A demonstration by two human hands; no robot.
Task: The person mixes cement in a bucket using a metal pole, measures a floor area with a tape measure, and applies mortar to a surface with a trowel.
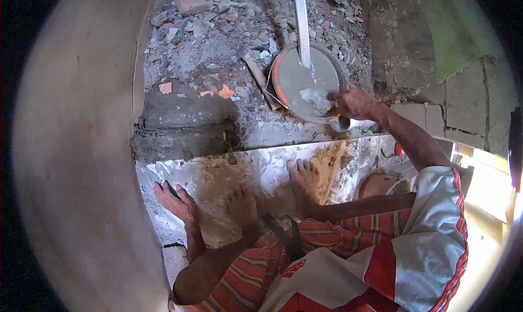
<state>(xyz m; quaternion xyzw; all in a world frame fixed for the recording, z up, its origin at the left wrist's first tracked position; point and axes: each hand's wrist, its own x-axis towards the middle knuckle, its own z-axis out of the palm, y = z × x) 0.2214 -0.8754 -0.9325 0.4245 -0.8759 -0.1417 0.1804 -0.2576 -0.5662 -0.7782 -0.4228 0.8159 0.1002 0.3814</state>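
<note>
A round bucket [276, 75] of grey, watery slurry [297, 89] stands on the rubble, with an orange patch along its inner wall. At its right rim, my right hand [355, 104] is closed with the fingers curled. A pale wet shape [315, 98] shows in the slurry beside those fingers; whether it is a tool blade or a lump I cannot tell. My left hand [177, 203] hangs low at the left, over the pale step, its fingers apart and holding nothing. A long pale ridged strip [301, 23] reaches down into the bucket from the far side.
A hammer [257, 75] lies left of the bucket. Broken bricks and rubble [201, 31] cover the ground beyond. Wet grey mortar [182, 118] lies beside the left wall [81, 121]. My bare feet [303, 184] are on the pale step [261, 158]. Blocks [466, 102] stand at right.
</note>
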